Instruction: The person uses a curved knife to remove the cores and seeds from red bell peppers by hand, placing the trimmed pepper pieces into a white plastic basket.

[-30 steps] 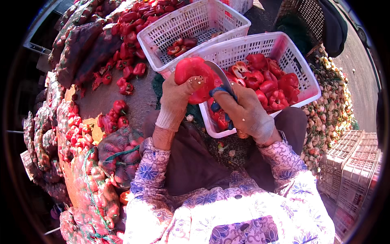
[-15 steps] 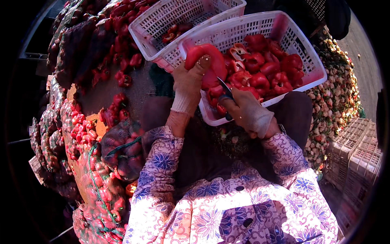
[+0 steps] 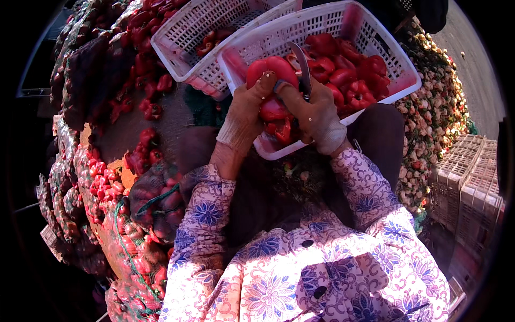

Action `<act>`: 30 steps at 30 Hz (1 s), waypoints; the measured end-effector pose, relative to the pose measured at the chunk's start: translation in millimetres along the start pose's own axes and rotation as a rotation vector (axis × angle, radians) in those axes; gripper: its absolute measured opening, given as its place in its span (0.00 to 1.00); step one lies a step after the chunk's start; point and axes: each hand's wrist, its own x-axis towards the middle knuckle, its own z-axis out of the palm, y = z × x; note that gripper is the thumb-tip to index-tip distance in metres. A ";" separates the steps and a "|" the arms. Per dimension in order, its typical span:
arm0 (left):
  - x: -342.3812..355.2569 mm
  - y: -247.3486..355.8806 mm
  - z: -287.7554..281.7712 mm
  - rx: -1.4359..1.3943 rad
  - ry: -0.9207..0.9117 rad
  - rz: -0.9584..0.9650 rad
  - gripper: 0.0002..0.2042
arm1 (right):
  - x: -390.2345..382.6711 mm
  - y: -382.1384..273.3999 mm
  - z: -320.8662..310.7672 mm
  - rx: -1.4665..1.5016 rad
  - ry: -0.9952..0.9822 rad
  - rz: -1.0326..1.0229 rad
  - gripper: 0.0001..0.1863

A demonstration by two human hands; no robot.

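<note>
Over the white basket (image 3: 274, 154), the left hand (image 3: 243, 111) is holding a red pepper (image 3: 257, 71) and the right hand (image 3: 320, 115) is gripping a knife (image 3: 304, 67).

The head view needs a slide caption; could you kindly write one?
Gloved left hand holds a red pepper, right hand a curved knife, at a white crate of peppers.

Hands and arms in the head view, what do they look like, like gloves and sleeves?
The left hand and right hand wear matching brownish fabric gloves with paler, off-white knit cuffs. The long, pale sleeves carry purple scrollwork and large blue-violet flowers, and stop short of the gloves.
</note>
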 end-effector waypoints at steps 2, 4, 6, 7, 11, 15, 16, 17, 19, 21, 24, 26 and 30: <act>1.8 -7.0 -10.3 0.289 -0.026 0.089 0.20 | -1.4 -11.4 -7.6 0.132 -0.071 0.136 0.15; -0.7 -6.0 -7.7 0.328 -0.056 0.075 0.18 | 0.3 -14.5 -17.4 0.235 -0.129 0.151 0.14; -6.0 -1.0 -3.4 0.121 -0.070 -0.031 0.17 | 3.5 -6.0 -23.0 0.120 -0.160 0.069 0.13; -4.5 -4.5 -5.6 0.038 -0.010 -0.106 0.17 | 4.6 -1.0 -23.3 0.120 -0.171 0.073 0.13; -4.8 -12.8 -22.9 -0.067 -0.063 -0.237 0.17 | 7.8 37.0 -24.7 -0.346 -0.175 -0.502 0.14; -0.5 -14.6 -26.3 -0.110 -0.042 -0.225 0.18 | 6.3 46.5 -14.3 -0.315 -0.122 -0.488 0.14; 2.0 -17.6 -26.3 -0.121 -0.027 -0.196 0.18 | 8.1 50.4 -11.2 -0.328 -0.103 -0.529 0.15; 6.1 -22.7 -27.5 0.008 -0.015 -0.080 0.17 | 9.6 52.6 -8.2 -0.340 -0.085 -0.571 0.16; 10.7 -30.6 -31.9 0.176 0.018 0.064 0.16 | -1.1 17.8 -2.8 -0.001 -0.094 -0.053 0.19; 4.5 -19.6 -21.6 0.191 0.035 0.036 0.14 | -6.4 5.5 0.6 0.169 -0.072 0.196 0.24; 3.5 -15.7 -15.2 0.111 0.105 -0.070 0.13 | -8.0 13.2 3.1 0.164 -0.052 0.164 0.26; 1.0 -14.3 -14.0 0.057 0.114 -0.075 0.13 | -5.8 9.9 1.2 0.147 -0.100 0.127 0.23; -3.1 -15.2 -12.7 0.111 0.014 -0.063 0.18 | 1.3 21.0 -13.9 0.003 -0.191 -0.111 0.18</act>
